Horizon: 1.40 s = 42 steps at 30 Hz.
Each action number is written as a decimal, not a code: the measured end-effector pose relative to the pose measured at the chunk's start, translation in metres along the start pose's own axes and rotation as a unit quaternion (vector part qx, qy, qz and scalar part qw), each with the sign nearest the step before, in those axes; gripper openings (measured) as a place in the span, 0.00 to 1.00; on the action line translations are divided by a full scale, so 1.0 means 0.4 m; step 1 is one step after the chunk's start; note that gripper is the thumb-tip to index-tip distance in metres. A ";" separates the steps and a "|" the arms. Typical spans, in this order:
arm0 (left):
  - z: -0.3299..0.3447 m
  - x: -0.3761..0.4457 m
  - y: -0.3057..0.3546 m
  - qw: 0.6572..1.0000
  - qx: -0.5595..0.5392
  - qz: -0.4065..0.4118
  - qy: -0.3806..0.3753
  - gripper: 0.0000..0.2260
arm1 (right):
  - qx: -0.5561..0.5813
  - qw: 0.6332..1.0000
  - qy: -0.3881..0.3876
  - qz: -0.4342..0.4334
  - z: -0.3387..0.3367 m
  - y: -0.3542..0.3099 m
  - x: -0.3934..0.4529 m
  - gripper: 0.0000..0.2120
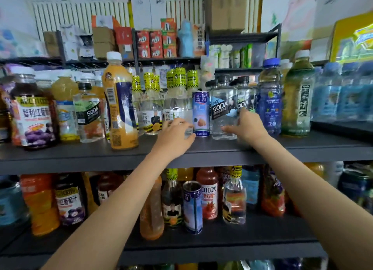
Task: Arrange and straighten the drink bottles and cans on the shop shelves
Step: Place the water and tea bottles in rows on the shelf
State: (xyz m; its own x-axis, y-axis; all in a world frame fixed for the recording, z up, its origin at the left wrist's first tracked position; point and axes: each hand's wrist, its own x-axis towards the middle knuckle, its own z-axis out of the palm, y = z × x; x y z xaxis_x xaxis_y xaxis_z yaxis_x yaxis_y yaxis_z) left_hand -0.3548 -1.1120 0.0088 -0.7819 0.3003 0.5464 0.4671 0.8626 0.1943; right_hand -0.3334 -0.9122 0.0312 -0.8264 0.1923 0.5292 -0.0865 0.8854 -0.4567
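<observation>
My left hand (176,139) grips the base of a clear lemon-water bottle with a yellow cap (177,100) on the upper dark shelf (302,146). To its right stands a blue can (200,113), upright. My right hand (245,126) holds the lower part of a clear SODA bottle with a black cap (243,100), with its thumb against the neighbouring SODA bottle (222,106). Both arms reach up from the bottom of the view.
A tall orange juice bottle (119,102) leans at the left, near a purple grape juice jar (33,112). A blue bottle (269,100) and a green tea bottle (298,96) stand right of my hands. The lower shelf (222,243) holds several bottles and a blue can (192,207).
</observation>
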 end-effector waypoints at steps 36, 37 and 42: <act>-0.008 -0.006 -0.019 0.989 -0.082 -0.111 0.056 0.18 | 0.053 0.939 0.185 -0.284 0.093 -0.179 0.075 0.20; -0.007 -0.007 -0.018 0.989 -0.080 -0.111 0.051 0.19 | 0.097 0.940 0.177 -0.276 0.085 -0.176 0.062 0.19; -0.042 -0.068 0.012 0.961 -0.241 -0.011 0.136 0.16 | 0.265 0.913 0.214 -0.226 -0.054 -0.158 -0.021 0.18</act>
State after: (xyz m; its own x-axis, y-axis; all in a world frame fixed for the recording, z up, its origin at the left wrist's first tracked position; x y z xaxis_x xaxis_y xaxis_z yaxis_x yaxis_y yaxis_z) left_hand -0.3243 -1.1230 0.0086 -0.6883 0.1100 0.7171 0.6392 0.5593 0.5278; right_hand -0.3088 -0.9606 0.0711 -0.3564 0.1062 0.9283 -0.7157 0.6077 -0.3443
